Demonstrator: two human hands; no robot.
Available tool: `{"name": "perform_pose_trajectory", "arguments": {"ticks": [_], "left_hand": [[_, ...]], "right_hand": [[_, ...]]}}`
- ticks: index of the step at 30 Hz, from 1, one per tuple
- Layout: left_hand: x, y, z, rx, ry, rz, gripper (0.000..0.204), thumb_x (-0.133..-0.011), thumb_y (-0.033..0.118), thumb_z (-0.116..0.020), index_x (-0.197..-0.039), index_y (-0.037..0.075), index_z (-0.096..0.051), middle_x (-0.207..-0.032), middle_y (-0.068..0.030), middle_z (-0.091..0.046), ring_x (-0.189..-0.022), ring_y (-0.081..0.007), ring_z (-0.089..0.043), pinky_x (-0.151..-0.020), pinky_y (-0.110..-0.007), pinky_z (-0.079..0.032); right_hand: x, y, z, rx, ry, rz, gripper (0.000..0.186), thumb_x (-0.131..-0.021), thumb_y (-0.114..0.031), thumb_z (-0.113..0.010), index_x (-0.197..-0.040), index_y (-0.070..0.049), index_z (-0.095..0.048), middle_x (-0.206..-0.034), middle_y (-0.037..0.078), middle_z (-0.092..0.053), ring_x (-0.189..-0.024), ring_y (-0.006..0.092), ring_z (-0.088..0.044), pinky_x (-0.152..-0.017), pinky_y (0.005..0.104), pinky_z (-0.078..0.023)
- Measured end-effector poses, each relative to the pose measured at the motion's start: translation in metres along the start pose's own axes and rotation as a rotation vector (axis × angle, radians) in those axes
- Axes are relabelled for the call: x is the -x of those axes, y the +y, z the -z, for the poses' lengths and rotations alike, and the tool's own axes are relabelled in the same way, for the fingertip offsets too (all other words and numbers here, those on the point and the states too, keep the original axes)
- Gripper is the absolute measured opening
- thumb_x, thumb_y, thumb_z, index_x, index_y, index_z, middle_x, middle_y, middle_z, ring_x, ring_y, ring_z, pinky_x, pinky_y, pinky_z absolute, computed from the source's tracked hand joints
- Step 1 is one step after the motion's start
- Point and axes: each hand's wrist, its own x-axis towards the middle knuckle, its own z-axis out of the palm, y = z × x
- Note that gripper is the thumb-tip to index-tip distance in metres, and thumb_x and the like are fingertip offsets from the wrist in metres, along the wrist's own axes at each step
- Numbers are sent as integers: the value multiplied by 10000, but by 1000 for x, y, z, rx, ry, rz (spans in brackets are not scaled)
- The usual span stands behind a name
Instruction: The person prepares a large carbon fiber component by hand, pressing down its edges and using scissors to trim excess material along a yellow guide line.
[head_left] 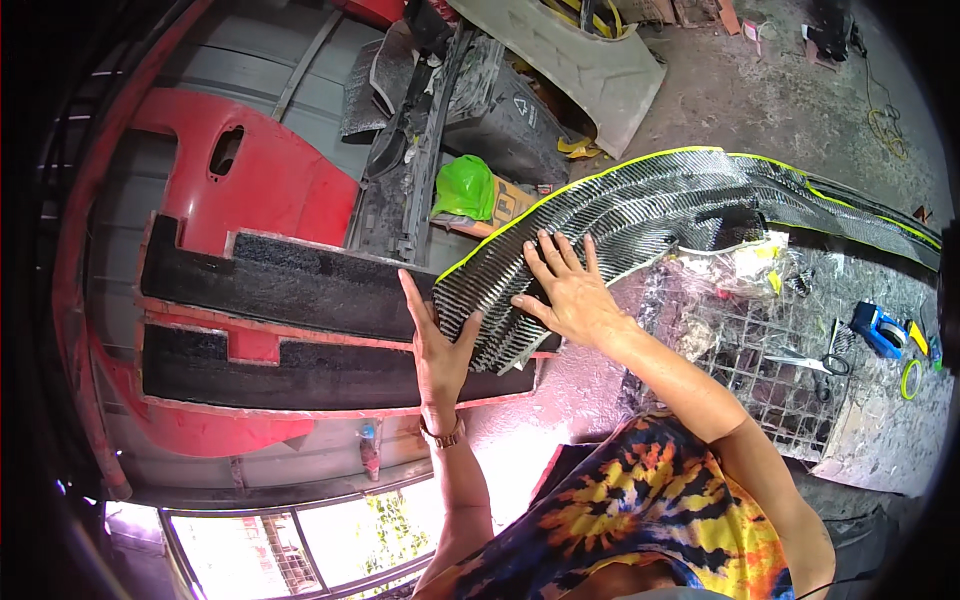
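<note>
A long curved piece of black woven carbon-fibre cloth [620, 205] lies over a curved form, edged along its far side with yellow-green tape. My right hand [572, 298] rests on the cloth, fingers spread and palm down. At the cloth's left end is my left hand [440, 355], its fingers stretched upward and its thumb apart, touching the end edge. A watch [442, 434] circles my left wrist. Neither hand grips anything. What supports the cloth underneath is mostly hidden.
Scissors [815, 362], a blue tape dispenser [880, 330] and a yellow-green tape roll [910, 380] lie on the stained worktable [885, 430] at right. Two black panels with reddish edges [290, 290] stand left, near a red body panel [290, 170]. A green bag [464, 188] sits on a cardboard box beyond the cloth.
</note>
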Motion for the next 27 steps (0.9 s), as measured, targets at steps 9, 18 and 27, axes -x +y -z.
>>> {"name": "perform_pose_trajectory", "arguments": {"ticks": [9, 18, 27], "left_hand": [[-6, -9, 2, -59, -5, -9, 1118, -820, 0, -763, -1628, 113, 2, -1456, -235, -444, -1196, -237, -571, -1031, -365, -471], [-1, -7, -7, 10, 94, -1, 1101, -797, -23, -783, -1630, 115, -76, -1602, -226, -308, -1303, -242, -472, -1077, -365, -444], [2, -9, -9, -105, 111, -73, 1098, -808, 5, -765, -1625, 89, -36, -1540, -266, -404, -1272, -298, -552, -1067, -378, -431]], "right_hand": [[1, -12, 3, -24, 21, -44, 799, -992, -607, -446, -1438, 55, -474, -1500, 349, -392, -1446, 498, -299, -1192, 647, -119], [17, -59, 16, -95, 36, 50, 735, -962, -555, -538, -1366, 59, -552, -1433, 403, -430, -1400, 553, -338, -1167, 680, -139], [19, -31, 47, -142, 31, 123, 505, -988, -398, -556, -1350, -48, -594, -1490, 244, -468, -1437, 406, -371, -1201, 569, -230]]}}
